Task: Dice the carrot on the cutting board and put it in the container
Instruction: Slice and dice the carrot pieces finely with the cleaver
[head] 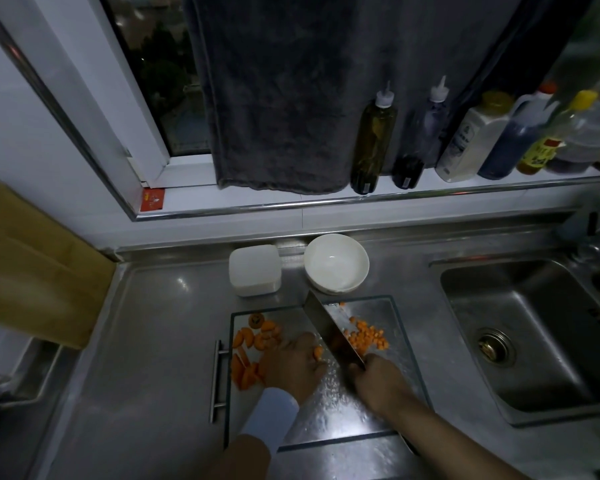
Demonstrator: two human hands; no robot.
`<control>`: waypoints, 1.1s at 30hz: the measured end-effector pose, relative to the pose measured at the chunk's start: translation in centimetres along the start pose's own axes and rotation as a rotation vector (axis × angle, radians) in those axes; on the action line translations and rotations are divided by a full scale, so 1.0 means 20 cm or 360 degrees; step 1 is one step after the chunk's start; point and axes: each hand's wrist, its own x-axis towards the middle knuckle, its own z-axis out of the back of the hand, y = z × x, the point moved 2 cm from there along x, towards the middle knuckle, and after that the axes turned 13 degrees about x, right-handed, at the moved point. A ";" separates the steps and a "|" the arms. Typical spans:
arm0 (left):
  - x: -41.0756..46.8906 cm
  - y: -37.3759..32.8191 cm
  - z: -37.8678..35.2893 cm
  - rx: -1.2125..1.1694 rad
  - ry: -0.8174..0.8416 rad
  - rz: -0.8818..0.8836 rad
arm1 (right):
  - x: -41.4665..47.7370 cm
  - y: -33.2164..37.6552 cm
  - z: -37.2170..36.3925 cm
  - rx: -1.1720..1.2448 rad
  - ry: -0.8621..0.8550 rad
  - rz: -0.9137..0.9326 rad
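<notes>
Lower centre, our left hand pins a carrot piece on the board with curled fingers; our right hand grips the knife. We should keep fingertips tucked and cuts even, then sweep the dice to the container above.

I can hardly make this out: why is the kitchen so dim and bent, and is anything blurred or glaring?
Head view: dim light, dark window; the wide lens bows the window sill; glare patches on the glass cutting board and steel counter; the sauce bottles at right smear; the cleaver gripped by the right hand looks soft.
</notes>
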 end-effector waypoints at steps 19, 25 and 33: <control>0.00 0.01 -0.14 -0.0273 -0.0040 -0.0343 | -0.02 0.03 -0.01 -0.0165 0.0081 0.0095; 0.01 0.01 -0.17 -0.0401 -0.0204 -0.0397 | -0.02 0.04 -0.01 -0.0167 0.0102 0.0085; 0.02 0.01 -0.16 -0.0404 -0.0175 -0.0406 | -0.04 0.05 0.01 -0.0203 0.0087 0.0054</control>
